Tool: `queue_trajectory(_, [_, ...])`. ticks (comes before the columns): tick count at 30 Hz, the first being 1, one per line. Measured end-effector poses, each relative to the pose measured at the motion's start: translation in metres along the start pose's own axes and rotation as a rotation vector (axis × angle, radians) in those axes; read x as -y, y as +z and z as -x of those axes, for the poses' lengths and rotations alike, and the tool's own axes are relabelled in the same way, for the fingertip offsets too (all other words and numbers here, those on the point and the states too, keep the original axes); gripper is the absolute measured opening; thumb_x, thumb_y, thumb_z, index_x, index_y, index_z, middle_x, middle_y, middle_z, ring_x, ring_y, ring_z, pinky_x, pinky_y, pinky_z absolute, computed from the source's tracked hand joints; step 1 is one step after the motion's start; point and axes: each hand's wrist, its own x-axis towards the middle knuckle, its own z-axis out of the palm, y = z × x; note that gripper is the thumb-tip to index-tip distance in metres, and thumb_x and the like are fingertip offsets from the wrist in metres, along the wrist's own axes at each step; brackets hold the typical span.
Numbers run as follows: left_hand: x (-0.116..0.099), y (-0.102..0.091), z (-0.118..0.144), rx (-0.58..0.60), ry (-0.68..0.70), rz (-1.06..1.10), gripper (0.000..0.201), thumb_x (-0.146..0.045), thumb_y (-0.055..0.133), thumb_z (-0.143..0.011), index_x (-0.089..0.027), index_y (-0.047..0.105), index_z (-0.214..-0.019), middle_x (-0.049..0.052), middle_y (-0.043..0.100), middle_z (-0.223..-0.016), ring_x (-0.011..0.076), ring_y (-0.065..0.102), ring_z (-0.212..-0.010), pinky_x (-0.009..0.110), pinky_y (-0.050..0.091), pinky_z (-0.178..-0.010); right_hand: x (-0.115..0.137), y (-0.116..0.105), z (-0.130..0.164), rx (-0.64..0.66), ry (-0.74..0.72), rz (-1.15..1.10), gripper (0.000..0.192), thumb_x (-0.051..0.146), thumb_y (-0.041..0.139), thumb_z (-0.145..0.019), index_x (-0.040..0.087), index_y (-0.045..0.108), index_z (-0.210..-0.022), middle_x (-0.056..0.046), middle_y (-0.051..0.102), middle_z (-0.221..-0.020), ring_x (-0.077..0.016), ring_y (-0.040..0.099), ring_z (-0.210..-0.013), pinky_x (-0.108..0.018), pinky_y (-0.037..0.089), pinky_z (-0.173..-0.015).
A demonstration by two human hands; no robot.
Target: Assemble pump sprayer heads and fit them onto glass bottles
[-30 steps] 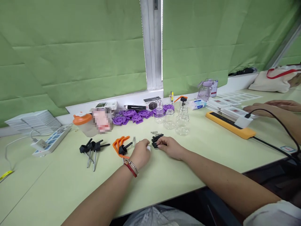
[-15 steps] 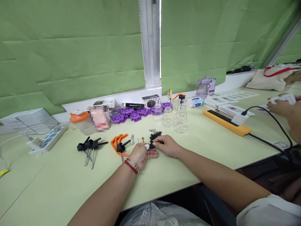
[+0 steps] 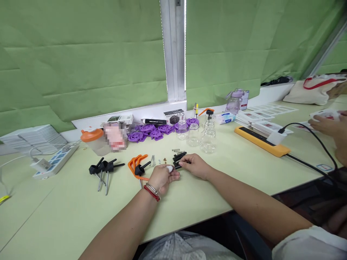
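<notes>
1. Pinching a small black part (image 3: 177, 166) w/ your right hand (image 3: 195, 167), fingertips closed on it, just above the table (image 3: 230, 169).
2. Your left hand (image 3: 162, 177) is loosely curled, touching the part's other end; grip unclear.
3. Orange clips (image 3: 135, 163) lie just left.

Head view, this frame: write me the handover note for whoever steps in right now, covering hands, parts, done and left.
Left hand: resting on the table, palm partly up, holding a small white piece at the fingertips.
Right hand: pinching a small black part next to the left fingertips.
Parts: more black parts and springs just behind the hands; orange levers and pins to the left; three black pieces with metal rods further left; glass jars and purple discs at the back.
Done: I cannot tell how many units are finished.
Left: loose parts are still unassembled.
</notes>
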Motion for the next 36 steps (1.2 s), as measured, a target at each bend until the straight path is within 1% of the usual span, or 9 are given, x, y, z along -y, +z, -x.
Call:
queue_trajectory(4, [-0.002, -0.001, 0.000, -0.035, -0.005, 0.003, 0.015, 0.000, 0.048, -0.080, -0.010, 0.053, -0.070, 0.006, 0.059, -0.059, 0.0118, 0.062, -0.051, 0.024, 0.054, -0.056, -0.007, -0.005, -0.003, -0.052, 0.044, 0.057, 0.022, 0.033, 0.054, -0.078, 0.014, 0.064, -0.073, 0.000, 0.058, -0.065, -0.0129, 0.049, -0.063, -0.026, 0.040, -0.063])
queue_trajectory(9, [-0.001, -0.004, -0.003, -0.046, 0.028, 0.027, 0.017, 0.000, 0.045, -0.081, -0.010, 0.052, -0.071, 0.005, 0.058, -0.058, 0.0119, 0.061, -0.050, 0.026, 0.055, -0.059, -0.015, -0.008, -0.003, -0.058, -0.016, 0.197, 0.019, 0.031, 0.052, -0.081, 0.017, 0.064, -0.078, 0.000, 0.061, -0.070, -0.0140, 0.051, -0.066, -0.027, 0.039, -0.065])
queue_trajectory(14, [-0.001, -0.007, -0.005, -0.019, 0.042, 0.024, 0.019, -0.002, 0.043, -0.083, -0.012, 0.052, -0.069, 0.005, 0.059, -0.059, 0.0113, 0.061, -0.053, 0.027, 0.055, -0.064, -0.013, -0.006, 0.000, -0.015, -0.151, 0.325, 0.010, 0.023, 0.059, -0.079, 0.020, 0.069, -0.079, -0.004, 0.062, -0.088, -0.0173, 0.055, -0.084, -0.030, 0.040, -0.077])
queue_trajectory(19, [-0.010, -0.006, -0.005, -0.016, 0.060, -0.067, 0.021, -0.006, 0.042, -0.084, -0.015, 0.052, -0.068, 0.005, 0.062, -0.061, 0.0113, 0.062, -0.056, 0.028, 0.053, -0.070, -0.015, -0.001, 0.001, -0.010, -0.188, 0.432, 0.007, 0.022, 0.069, -0.073, 0.021, 0.071, -0.080, -0.005, 0.060, -0.089, -0.0202, 0.052, -0.090, -0.032, 0.041, -0.079])
queue_trajectory(23, [-0.019, -0.003, -0.017, -0.096, 0.160, -0.265, 0.017, -0.008, 0.043, -0.081, -0.017, 0.052, -0.069, 0.006, 0.064, -0.062, 0.0140, 0.064, -0.059, 0.027, 0.052, -0.066, -0.013, -0.002, -0.002, -0.098, -0.200, 0.443, 0.011, 0.024, 0.067, -0.076, 0.021, 0.068, -0.086, -0.006, 0.059, -0.092, -0.0210, 0.052, -0.091, -0.034, 0.041, -0.080])
queue_trajectory(27, [-0.027, 0.002, -0.040, -0.175, 0.245, -0.434, 0.010, -0.010, 0.048, -0.075, -0.016, 0.055, -0.072, 0.003, 0.062, -0.057, 0.0138, 0.060, -0.050, 0.025, 0.049, -0.057, -0.015, -0.006, -0.017, -0.221, -0.239, 0.480, 0.019, 0.019, 0.051, -0.086, 0.018, 0.062, -0.100, -0.010, 0.059, -0.106, -0.0229, 0.050, -0.102, -0.039, 0.038, -0.090])
queue_trajectory(30, [-0.032, 0.009, -0.054, -0.202, 0.278, -0.553, 0.012, -0.007, 0.050, -0.071, -0.015, 0.058, -0.074, 0.001, 0.058, -0.049, 0.0137, 0.055, -0.042, 0.024, 0.045, -0.050, -0.023, -0.009, -0.032, -0.176, -0.229, 0.511, 0.025, 0.014, 0.045, -0.087, 0.016, 0.059, -0.107, -0.012, 0.056, -0.117, -0.0232, 0.047, -0.111, -0.040, 0.034, -0.096])
queue_trajectory(33, [-0.036, 0.017, -0.061, -0.214, 0.297, -0.652, 0.016, -0.004, 0.049, -0.070, -0.014, 0.060, -0.076, 0.001, 0.057, -0.047, 0.0143, 0.054, -0.040, 0.023, 0.042, -0.046, -0.031, -0.010, -0.040, -0.144, -0.170, 0.476, 0.024, 0.011, 0.044, -0.085, 0.016, 0.058, -0.103, -0.010, 0.059, -0.109, -0.0210, 0.051, -0.105, -0.036, 0.037, -0.092])
queue_trajectory(36, [-0.039, 0.022, -0.064, -0.207, 0.304, -0.733, 0.018, -0.003, 0.049, -0.069, -0.013, 0.062, -0.077, 0.001, 0.057, -0.047, 0.0137, 0.055, -0.041, 0.022, 0.041, -0.045, -0.034, -0.011, -0.041, -0.135, -0.186, 0.461, 0.020, 0.009, 0.045, -0.083, 0.016, 0.059, -0.096, -0.009, 0.061, -0.102, -0.0197, 0.052, -0.100, -0.034, 0.037, -0.090])
